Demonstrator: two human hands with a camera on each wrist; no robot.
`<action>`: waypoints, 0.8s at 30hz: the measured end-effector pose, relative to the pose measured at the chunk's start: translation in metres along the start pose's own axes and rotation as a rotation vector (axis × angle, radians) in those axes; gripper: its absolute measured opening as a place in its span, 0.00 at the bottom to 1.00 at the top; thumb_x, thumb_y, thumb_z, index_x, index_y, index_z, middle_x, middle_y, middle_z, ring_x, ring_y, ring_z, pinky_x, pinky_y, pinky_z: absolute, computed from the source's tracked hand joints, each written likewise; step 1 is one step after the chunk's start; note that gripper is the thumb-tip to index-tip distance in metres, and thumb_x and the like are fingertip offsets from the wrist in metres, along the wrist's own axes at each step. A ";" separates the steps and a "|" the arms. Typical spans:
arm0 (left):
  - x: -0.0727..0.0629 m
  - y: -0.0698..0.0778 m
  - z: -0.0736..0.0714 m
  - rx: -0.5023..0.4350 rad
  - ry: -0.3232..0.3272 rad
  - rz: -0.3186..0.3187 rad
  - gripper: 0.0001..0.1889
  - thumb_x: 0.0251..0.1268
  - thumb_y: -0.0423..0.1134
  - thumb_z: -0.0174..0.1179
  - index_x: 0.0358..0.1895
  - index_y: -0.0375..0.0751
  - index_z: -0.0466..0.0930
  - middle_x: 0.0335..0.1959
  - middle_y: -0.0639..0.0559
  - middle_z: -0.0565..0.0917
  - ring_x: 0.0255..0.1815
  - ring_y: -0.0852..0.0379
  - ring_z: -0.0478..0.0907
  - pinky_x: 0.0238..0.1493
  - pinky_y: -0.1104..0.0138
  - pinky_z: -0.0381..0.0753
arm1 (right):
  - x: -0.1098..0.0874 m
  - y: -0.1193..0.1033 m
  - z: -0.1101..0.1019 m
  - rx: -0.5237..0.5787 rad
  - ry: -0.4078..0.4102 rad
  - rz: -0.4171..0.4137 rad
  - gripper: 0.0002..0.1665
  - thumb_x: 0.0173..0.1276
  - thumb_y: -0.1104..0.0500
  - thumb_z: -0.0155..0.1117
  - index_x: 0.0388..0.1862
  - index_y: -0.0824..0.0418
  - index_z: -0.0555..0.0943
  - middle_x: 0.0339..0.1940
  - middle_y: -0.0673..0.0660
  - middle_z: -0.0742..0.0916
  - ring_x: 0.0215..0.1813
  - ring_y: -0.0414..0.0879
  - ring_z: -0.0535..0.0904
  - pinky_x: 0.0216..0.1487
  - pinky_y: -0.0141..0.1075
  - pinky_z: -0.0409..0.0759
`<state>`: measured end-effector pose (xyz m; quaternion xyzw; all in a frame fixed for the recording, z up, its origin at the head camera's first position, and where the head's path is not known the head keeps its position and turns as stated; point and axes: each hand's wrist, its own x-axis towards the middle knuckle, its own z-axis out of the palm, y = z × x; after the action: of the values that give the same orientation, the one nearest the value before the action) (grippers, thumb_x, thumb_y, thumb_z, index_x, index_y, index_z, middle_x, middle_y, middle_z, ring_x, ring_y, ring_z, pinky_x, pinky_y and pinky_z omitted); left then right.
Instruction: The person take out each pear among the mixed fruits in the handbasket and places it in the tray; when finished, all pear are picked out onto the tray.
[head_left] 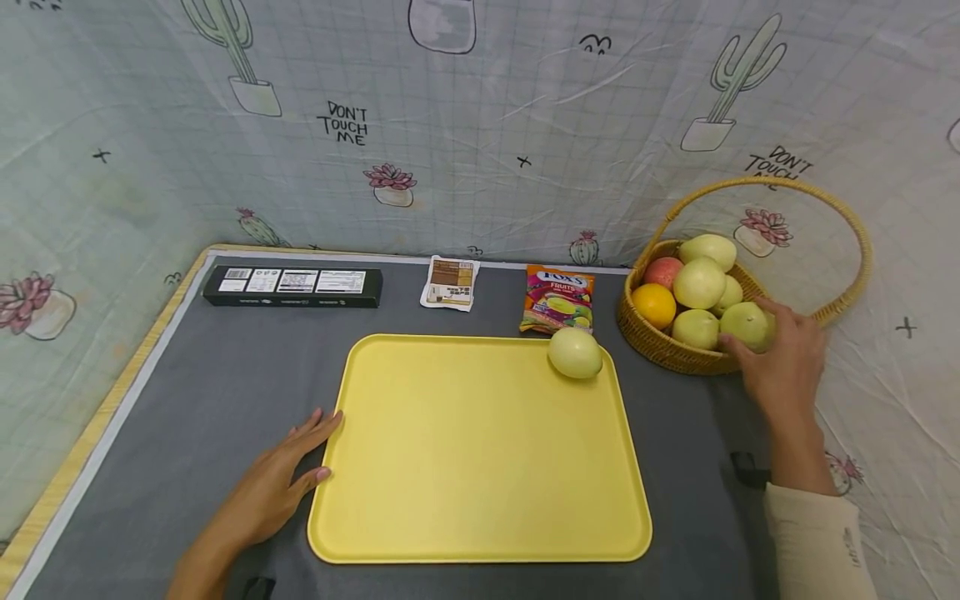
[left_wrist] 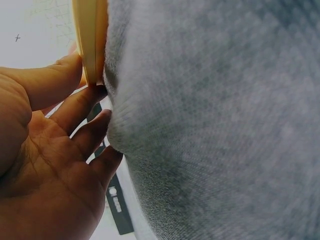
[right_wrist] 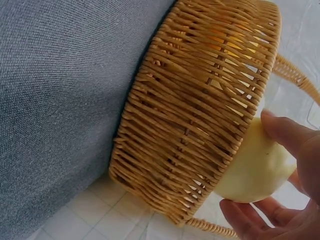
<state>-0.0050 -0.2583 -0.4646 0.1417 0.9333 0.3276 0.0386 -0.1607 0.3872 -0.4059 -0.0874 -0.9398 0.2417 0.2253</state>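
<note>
At the right rim of a wicker basket (head_left: 675, 360), my right hand (head_left: 787, 354) grips a pale green, smooth round fruit (head_left: 742, 323). In the right wrist view, the thumb lies on one side of this fruit (right_wrist: 257, 167) and the fingers on the other. My left hand (head_left: 273, 475) rests at the left edge of a yellow tray (head_left: 480, 450), fingers spread and fairly straight. The left wrist view has its thumb and index fingertip against the tray's edge (left_wrist: 90, 45). Another pale green fruit (head_left: 574, 353) sits in the tray's far right corner.
Also in the basket are an orange (head_left: 653, 305), a reddish fruit (head_left: 663, 273) and several pale green ones; its tall handle (head_left: 795, 185) arches above. Behind the tray lie a black box (head_left: 292, 286), a small white-and-brown packet (head_left: 450, 283) and a Fox's candy bag (head_left: 557, 298).
</note>
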 end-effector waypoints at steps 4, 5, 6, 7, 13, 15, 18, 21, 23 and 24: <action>0.000 -0.001 0.001 -0.006 0.010 0.016 0.42 0.68 0.33 0.70 0.84 0.48 0.64 0.83 0.43 0.68 0.84 0.74 0.47 0.74 0.94 0.34 | -0.002 -0.004 -0.002 0.028 0.014 -0.002 0.42 0.64 0.64 0.81 0.77 0.64 0.75 0.66 0.78 0.79 0.70 0.75 0.67 0.72 0.68 0.63; 0.000 0.000 0.001 -0.007 0.011 0.016 0.42 0.68 0.33 0.70 0.84 0.48 0.64 0.83 0.43 0.68 0.84 0.74 0.47 0.75 0.94 0.35 | -0.004 -0.006 -0.002 0.038 0.025 -0.010 0.42 0.63 0.65 0.81 0.76 0.63 0.76 0.66 0.77 0.79 0.70 0.75 0.68 0.72 0.68 0.63; 0.000 0.000 0.001 -0.009 0.010 0.015 0.42 0.68 0.33 0.70 0.84 0.48 0.64 0.83 0.43 0.68 0.84 0.74 0.47 0.75 0.94 0.35 | -0.006 -0.009 -0.003 0.050 0.035 -0.020 0.42 0.62 0.65 0.82 0.75 0.63 0.76 0.66 0.77 0.80 0.70 0.75 0.68 0.73 0.68 0.64; 0.000 0.000 0.001 -0.009 0.012 0.016 0.42 0.68 0.33 0.70 0.84 0.47 0.64 0.83 0.42 0.69 0.84 0.73 0.48 0.75 0.94 0.35 | -0.007 -0.013 -0.004 0.063 0.043 -0.030 0.42 0.62 0.65 0.82 0.75 0.63 0.77 0.66 0.77 0.80 0.70 0.75 0.69 0.73 0.68 0.64; 0.000 0.000 0.001 -0.013 0.010 0.015 0.41 0.68 0.33 0.70 0.84 0.47 0.64 0.83 0.42 0.69 0.84 0.74 0.47 0.75 0.94 0.35 | -0.019 -0.041 -0.006 0.134 0.075 -0.126 0.42 0.57 0.68 0.84 0.72 0.64 0.79 0.64 0.78 0.81 0.68 0.76 0.72 0.73 0.70 0.64; -0.001 -0.001 0.001 -0.011 0.011 0.018 0.41 0.68 0.33 0.70 0.84 0.47 0.65 0.83 0.42 0.69 0.84 0.74 0.47 0.74 0.95 0.35 | -0.022 -0.052 -0.005 0.155 0.085 -0.161 0.43 0.55 0.69 0.85 0.71 0.64 0.80 0.63 0.77 0.82 0.67 0.75 0.73 0.70 0.70 0.67; -0.001 -0.001 0.001 -0.009 0.011 0.020 0.41 0.68 0.33 0.70 0.84 0.47 0.65 0.82 0.42 0.69 0.84 0.75 0.47 0.74 0.95 0.35 | -0.026 -0.067 -0.003 0.182 0.097 -0.219 0.43 0.52 0.68 0.88 0.69 0.64 0.82 0.60 0.76 0.83 0.63 0.73 0.76 0.63 0.61 0.72; -0.001 -0.001 0.001 -0.008 0.010 0.018 0.41 0.68 0.33 0.70 0.84 0.47 0.65 0.83 0.42 0.69 0.84 0.72 0.48 0.74 0.95 0.35 | -0.031 -0.081 -0.002 0.194 0.094 -0.258 0.44 0.51 0.67 0.89 0.68 0.62 0.83 0.59 0.74 0.84 0.59 0.70 0.78 0.52 0.48 0.72; -0.001 -0.001 0.001 -0.010 0.005 0.010 0.41 0.69 0.34 0.70 0.84 0.48 0.64 0.83 0.43 0.68 0.86 0.68 0.50 0.76 0.93 0.36 | -0.036 -0.091 -0.001 0.203 0.079 -0.270 0.43 0.51 0.66 0.89 0.68 0.62 0.83 0.59 0.73 0.84 0.59 0.69 0.79 0.50 0.45 0.70; -0.001 -0.001 0.001 -0.008 0.003 0.005 0.41 0.69 0.34 0.70 0.84 0.48 0.64 0.83 0.43 0.68 0.87 0.64 0.51 0.78 0.91 0.37 | -0.038 -0.096 -0.001 0.208 0.071 -0.274 0.43 0.51 0.65 0.89 0.68 0.61 0.83 0.59 0.73 0.84 0.59 0.68 0.79 0.49 0.42 0.69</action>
<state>-0.0042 -0.2590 -0.4662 0.1434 0.9316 0.3319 0.0368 -0.1323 0.2942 -0.3725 0.0569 -0.9043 0.3012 0.2970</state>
